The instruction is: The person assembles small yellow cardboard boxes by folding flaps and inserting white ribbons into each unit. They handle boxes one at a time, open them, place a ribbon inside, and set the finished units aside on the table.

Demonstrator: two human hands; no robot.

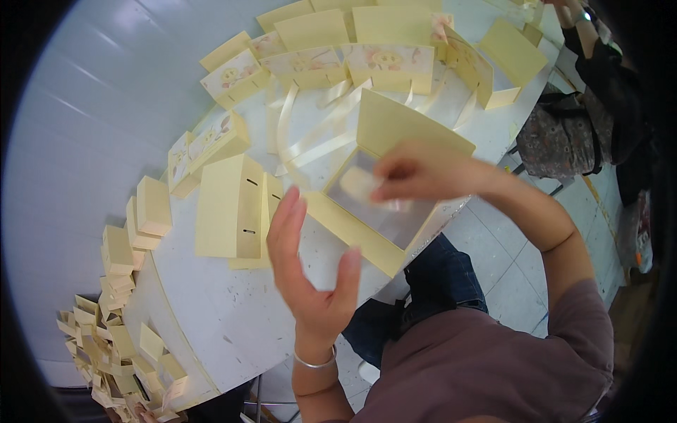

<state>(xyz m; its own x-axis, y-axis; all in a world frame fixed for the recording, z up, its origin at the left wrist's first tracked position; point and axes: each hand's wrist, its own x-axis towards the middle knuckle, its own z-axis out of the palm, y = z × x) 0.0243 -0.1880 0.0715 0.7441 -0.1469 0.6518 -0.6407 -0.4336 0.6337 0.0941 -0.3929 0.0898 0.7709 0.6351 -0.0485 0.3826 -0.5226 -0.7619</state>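
An open pale-yellow gift box (pixel 356 236) rests on the table with its lid (pixel 409 127) raised at the far side; the inside looks greyish white. Over the box's interior, my right hand (pixel 423 173) is closed on a pale, rounded pad-like piece (pixel 358 185), blurred, so its exact kind cannot be told. By the box's near left edge hovers my left hand (pixel 307 264), fingers and thumb spread, nothing in it. Left of that hand stand more pale-yellow boxes (pixel 224 208) with dark slots in one side.
Cream ribbons (pixel 317 149) trail over the white table (pixel 226 317). Beyond them stand several open boxes with flower prints (pixel 388 65). Box pieces (pixel 116 338) are heaped at the left, near another person's hand (pixel 146 414). A second person's arm (pixel 585 42) and a patterned bag (pixel 564 137) are at right.
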